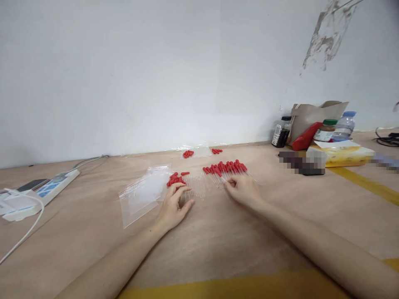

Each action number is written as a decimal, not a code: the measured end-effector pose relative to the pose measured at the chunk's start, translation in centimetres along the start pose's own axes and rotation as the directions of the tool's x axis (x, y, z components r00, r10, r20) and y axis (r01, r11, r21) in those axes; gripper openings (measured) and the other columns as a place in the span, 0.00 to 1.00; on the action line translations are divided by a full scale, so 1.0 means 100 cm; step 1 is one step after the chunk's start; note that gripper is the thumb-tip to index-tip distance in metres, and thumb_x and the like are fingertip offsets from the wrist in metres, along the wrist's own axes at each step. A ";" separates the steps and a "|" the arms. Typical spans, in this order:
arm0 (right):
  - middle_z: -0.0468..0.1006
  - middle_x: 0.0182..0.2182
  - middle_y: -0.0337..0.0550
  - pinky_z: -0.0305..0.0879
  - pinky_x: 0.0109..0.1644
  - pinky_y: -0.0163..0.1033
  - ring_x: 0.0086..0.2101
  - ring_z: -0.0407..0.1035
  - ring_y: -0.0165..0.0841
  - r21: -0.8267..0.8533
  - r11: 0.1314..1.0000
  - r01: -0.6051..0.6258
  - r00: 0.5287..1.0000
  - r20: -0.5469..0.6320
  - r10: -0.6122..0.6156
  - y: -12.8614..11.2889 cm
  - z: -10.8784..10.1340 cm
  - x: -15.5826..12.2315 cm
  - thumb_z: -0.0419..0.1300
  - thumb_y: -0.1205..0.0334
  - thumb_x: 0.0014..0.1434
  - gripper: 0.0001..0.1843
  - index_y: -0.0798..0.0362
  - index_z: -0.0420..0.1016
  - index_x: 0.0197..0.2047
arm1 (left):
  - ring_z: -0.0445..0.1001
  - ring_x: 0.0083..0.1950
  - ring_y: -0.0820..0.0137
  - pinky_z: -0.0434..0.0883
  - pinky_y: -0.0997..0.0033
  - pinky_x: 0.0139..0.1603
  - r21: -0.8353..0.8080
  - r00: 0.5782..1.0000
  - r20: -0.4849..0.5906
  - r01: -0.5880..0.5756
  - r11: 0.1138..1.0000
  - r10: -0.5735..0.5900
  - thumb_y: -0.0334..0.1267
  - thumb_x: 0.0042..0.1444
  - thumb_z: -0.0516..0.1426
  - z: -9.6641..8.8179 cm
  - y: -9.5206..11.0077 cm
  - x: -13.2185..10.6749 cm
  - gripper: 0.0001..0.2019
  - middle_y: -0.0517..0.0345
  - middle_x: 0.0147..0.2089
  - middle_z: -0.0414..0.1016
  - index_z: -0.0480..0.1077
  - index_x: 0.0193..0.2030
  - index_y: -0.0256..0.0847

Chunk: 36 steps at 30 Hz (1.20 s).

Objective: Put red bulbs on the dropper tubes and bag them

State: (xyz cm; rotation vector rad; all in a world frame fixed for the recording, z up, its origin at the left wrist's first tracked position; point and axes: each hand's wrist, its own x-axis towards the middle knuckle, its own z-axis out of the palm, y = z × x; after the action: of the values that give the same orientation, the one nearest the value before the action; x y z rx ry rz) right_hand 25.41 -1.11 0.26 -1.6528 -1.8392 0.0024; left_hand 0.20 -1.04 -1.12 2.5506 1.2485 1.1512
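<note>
left grip (172, 209) beside clear bags (141, 197)

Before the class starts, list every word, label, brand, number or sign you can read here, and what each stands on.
No text can be read.
Black-capped bottle: label print too small and blurred.
Green-lidded jar: label too blurred.
Yellow packet: any print too blurred.

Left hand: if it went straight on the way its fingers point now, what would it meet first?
Most likely the row of thin clear tubes, lying just ahead of the left hand. Depth is unclear here, so it may already be touching the nearest ones.
</note>
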 end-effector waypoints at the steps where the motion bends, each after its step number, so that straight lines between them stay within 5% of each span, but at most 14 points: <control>1: 0.75 0.22 0.40 0.50 0.28 0.35 0.24 0.65 0.31 0.002 0.997 -0.074 0.997 -0.015 0.074 0.002 0.001 0.009 0.53 0.55 0.53 0.14 0.52 0.72 0.22 | 0.61 0.52 0.62 0.62 0.59 0.52 -0.007 1.000 0.010 0.004 1.000 -0.003 0.34 0.51 0.56 0.001 -0.001 0.000 0.13 0.52 0.48 0.61 0.65 0.45 0.44; 4: 0.75 0.22 0.41 0.51 0.31 0.36 0.25 0.66 0.32 -0.036 0.983 -0.182 0.982 -0.061 0.180 0.004 0.010 0.031 0.53 0.54 0.52 0.15 0.52 0.70 0.20 | 0.61 0.52 0.63 0.62 0.59 0.51 -0.024 0.999 0.042 0.000 1.000 0.001 0.34 0.52 0.56 0.002 -0.001 -0.001 0.10 0.52 0.48 0.60 0.67 0.43 0.44; 9: 0.75 0.23 0.43 0.52 0.37 0.40 0.29 0.68 0.35 -0.165 0.967 -0.194 0.981 -0.062 0.186 0.001 0.030 0.051 0.52 0.55 0.52 0.15 0.53 0.70 0.20 | 0.62 0.51 0.63 0.63 0.60 0.50 -0.029 0.998 0.066 -0.005 1.000 0.007 0.34 0.52 0.55 0.000 0.000 -0.002 0.09 0.52 0.48 0.60 0.68 0.41 0.44; 19: 0.75 0.24 0.43 0.49 0.41 0.43 0.29 0.68 0.34 -0.188 0.966 -0.177 0.984 -0.070 0.166 -0.003 0.034 0.046 0.52 0.50 0.52 0.17 0.54 0.70 0.24 | 0.63 0.49 0.61 0.58 0.56 0.49 0.129 0.999 -0.018 0.044 0.991 -0.042 0.38 0.51 0.56 0.000 0.002 0.002 0.05 0.55 0.45 0.66 0.70 0.36 0.45; 24: 0.77 0.28 0.41 0.51 0.42 0.40 0.34 0.69 0.34 -0.111 0.993 -0.031 0.995 0.094 0.042 -0.031 0.027 0.038 0.52 0.55 0.53 0.12 0.52 0.72 0.26 | 0.66 0.45 0.63 0.58 0.60 0.46 0.256 0.977 -0.120 0.201 0.945 -0.176 0.43 0.51 0.55 -0.021 -0.005 0.030 0.11 0.57 0.39 0.70 0.66 0.23 0.40; 26: 0.77 0.30 0.43 0.53 0.40 0.39 0.36 0.69 0.35 -0.109 0.994 -0.028 0.984 0.171 0.046 -0.042 0.029 0.038 0.53 0.58 0.52 0.10 0.51 0.73 0.30 | 0.66 0.44 0.62 0.58 0.60 0.45 0.345 0.966 -0.071 0.259 0.902 -0.250 0.47 0.51 0.53 -0.030 -0.012 0.050 0.13 0.57 0.38 0.72 0.65 0.23 0.40; 29: 0.77 0.34 0.48 0.57 0.38 0.38 0.37 0.70 0.38 -0.155 0.986 -0.059 0.971 0.222 0.093 -0.053 0.037 0.043 0.53 0.64 0.51 0.11 0.54 0.71 0.38 | 0.65 0.49 0.59 0.58 0.60 0.47 0.478 0.898 0.161 0.292 0.828 -0.409 0.46 0.52 0.52 -0.033 -0.024 0.082 0.10 0.55 0.43 0.72 0.69 0.33 0.43; 36: 0.74 0.40 0.60 0.63 0.37 0.40 0.40 0.71 0.41 -0.213 0.961 -0.175 0.928 0.291 0.233 -0.064 0.049 0.057 0.55 0.68 0.49 0.19 0.61 0.66 0.46 | 0.72 0.40 0.62 0.64 0.65 0.42 0.532 0.727 0.374 0.341 0.775 -0.576 0.42 0.50 0.57 -0.009 -0.049 0.133 0.08 0.55 0.34 0.76 0.72 0.33 0.41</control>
State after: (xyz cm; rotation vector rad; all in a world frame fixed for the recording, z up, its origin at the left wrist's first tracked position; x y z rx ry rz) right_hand 17.57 4.72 1.69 -2.0683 -1.9325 0.2034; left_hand 1.61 11.39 5.61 2.2953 1.9726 0.0498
